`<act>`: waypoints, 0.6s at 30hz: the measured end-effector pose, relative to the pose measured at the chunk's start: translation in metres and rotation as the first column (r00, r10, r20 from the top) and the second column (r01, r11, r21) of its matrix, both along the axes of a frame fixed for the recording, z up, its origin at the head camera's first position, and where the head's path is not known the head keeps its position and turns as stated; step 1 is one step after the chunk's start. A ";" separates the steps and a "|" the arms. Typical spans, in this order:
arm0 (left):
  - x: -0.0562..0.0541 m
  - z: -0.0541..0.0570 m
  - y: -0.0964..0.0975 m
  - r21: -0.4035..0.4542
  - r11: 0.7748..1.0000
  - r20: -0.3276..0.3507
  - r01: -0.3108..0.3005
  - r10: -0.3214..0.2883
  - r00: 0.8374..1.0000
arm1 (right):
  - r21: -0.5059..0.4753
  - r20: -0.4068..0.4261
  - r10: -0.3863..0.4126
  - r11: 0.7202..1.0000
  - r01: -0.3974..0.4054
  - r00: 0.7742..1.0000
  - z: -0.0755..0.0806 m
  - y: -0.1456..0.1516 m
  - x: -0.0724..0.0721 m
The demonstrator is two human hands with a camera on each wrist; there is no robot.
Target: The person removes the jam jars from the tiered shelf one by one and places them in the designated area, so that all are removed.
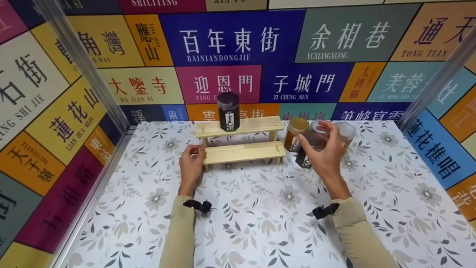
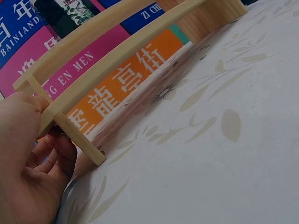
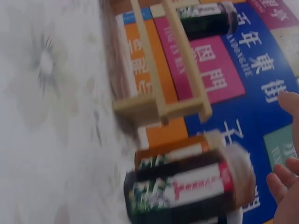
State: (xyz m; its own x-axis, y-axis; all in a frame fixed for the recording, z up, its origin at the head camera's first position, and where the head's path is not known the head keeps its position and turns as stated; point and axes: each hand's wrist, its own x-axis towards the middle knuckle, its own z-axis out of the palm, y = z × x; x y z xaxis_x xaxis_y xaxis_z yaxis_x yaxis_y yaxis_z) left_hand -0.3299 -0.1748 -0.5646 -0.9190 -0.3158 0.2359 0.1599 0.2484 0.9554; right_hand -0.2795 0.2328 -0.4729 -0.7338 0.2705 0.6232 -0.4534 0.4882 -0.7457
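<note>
A two-step wooden display rack (image 1: 243, 152) stands on the table. My left hand (image 1: 191, 160) grips the left end of its lower step; in the left wrist view, curled fingers (image 2: 56, 151) show below the board's end. On the upper step stands a dark jar (image 1: 228, 115) with a white label. My right hand (image 1: 327, 156) hovers with thumb and fingers spread over another dark jar (image 1: 305, 156) right of the rack. The right wrist view shows a gap between this hand (image 3: 287, 182) and the labelled dark jar (image 3: 182, 191).
Beside that jar stands an amber jar (image 1: 293, 139) with a yellowish lid. Pale-lidded jars (image 1: 347, 132) are partly hidden behind my right hand. A floral cloth (image 1: 260, 219) covers the table, and printed sign panels (image 1: 230, 37) form the walls.
</note>
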 end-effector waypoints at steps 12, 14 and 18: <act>0.001 0.000 -0.001 0.014 1.000 0.005 -0.001 0.001 1.000 | -0.076 -0.028 0.282 0.956 -0.283 0.959 0.017 -0.090 -0.023; 0.001 0.000 -0.001 0.006 1.000 0.003 -0.003 0.003 1.000 | -0.088 -0.011 0.317 0.944 -0.317 0.948 0.023 -0.105 -0.024; 0.001 0.002 -0.001 -0.019 1.000 0.014 -0.007 0.007 1.000 | -0.124 0.050 0.369 0.924 -0.361 0.928 0.030 -0.129 -0.032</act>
State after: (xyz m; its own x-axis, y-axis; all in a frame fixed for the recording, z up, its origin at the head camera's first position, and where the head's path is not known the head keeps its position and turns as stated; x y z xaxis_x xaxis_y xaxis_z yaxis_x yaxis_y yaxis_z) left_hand -0.3285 -0.1757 -0.5630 -0.9201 -0.3178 0.2288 0.1445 0.2674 0.9527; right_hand -0.3113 0.1037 -0.4432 -0.8358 0.0395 0.5476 -0.5286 0.2114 -0.8221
